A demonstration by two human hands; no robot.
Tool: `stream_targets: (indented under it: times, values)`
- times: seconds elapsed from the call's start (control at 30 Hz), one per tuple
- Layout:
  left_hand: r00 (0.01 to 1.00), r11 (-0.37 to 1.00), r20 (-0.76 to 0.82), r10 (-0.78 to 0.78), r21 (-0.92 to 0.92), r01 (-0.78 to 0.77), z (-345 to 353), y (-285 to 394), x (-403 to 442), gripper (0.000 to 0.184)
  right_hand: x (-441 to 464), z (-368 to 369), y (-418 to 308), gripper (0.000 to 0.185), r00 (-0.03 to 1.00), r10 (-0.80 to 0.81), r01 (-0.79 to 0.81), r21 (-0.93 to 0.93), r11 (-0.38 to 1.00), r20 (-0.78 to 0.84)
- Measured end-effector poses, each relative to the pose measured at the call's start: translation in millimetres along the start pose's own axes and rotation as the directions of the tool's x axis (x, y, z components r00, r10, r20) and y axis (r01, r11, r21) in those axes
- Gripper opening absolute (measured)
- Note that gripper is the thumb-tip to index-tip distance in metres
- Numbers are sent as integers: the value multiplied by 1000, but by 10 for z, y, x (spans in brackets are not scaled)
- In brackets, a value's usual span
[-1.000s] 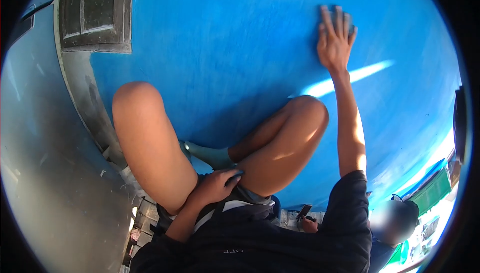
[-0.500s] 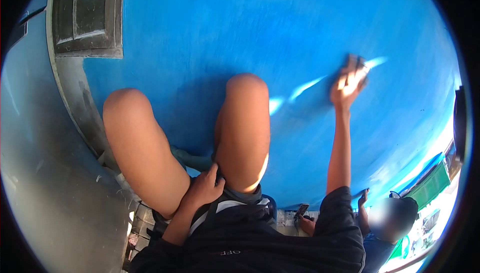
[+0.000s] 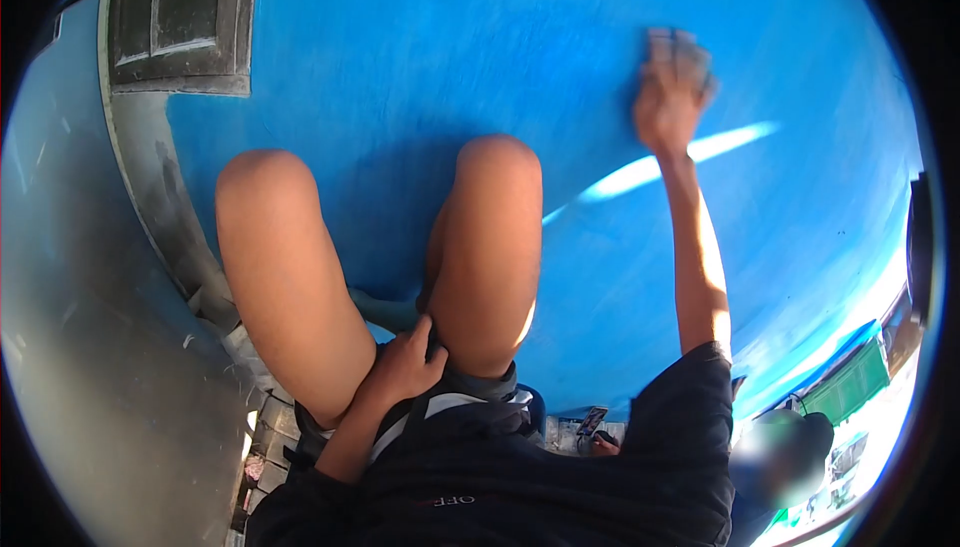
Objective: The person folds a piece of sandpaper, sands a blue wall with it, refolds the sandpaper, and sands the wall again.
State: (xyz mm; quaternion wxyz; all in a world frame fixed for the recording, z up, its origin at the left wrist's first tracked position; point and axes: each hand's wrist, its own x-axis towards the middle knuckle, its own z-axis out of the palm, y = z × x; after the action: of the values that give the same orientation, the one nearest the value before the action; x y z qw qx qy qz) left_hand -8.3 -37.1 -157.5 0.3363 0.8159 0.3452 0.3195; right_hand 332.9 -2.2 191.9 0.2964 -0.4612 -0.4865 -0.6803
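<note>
My right hand (image 3: 672, 97) is stretched up against a blue painted wall (image 3: 420, 37), its fingers blurred by motion. A dark flat piece (image 3: 672, 37) shows at the fingertips; its kind is too smeared to tell. Between my raised thighs, my left hand (image 3: 405, 359) rests low with curled fingers beside the dark shorts. Something black shows by those fingers, but I cannot make it out. A strip of sunlight crosses the wall below my right hand.
A weathered window frame (image 3: 185, 27) is at upper left, beside a grey metallic surface (image 3: 110, 347). At lower right sits another person (image 3: 790, 457), partly hidden. Another hand near a phone (image 3: 592, 419) shows behind my sleeve. Farther right hangs a green sheet (image 3: 845, 382).
My right hand has moved up the wall and a little left, out of the sunlit strip. My left hand stays between the thighs. The other person's raised hand is now mostly hidden.
</note>
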Motion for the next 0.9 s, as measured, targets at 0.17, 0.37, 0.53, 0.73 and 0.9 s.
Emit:
stream_targets:
  times: [0.17, 0.37, 0.53, 0.73, 0.9]
  values:
    - [999, 998, 21, -34, 61, 32, -41, 29, -1, 58, 178, 193, 48, 37, 978, 159, -120, 257, 959, -136]
    - [997, 997, -47, 64, 48, -62, 52, -54, 10, 63, 25, -100, -508, 44, 961, -232, 208, 159, 965, 150]
    - [1000, 1000, 7, -5, -4, 5, -69, 73, 1, 64, 12, 240, -792, 49, 981, 195, -194, 48, 980, -13]
    - [999, 995, -31, 41, 90, -39, -107, 125, -34, 58, 263, 322, -905, 50, 987, -116, 89, 220, 971, 112]
    - [998, 998, 29, -48, -46, 49, -129, 118, 23, 54, 220, 248, -1019, 48, 992, -104, 89, 177, 980, 77]
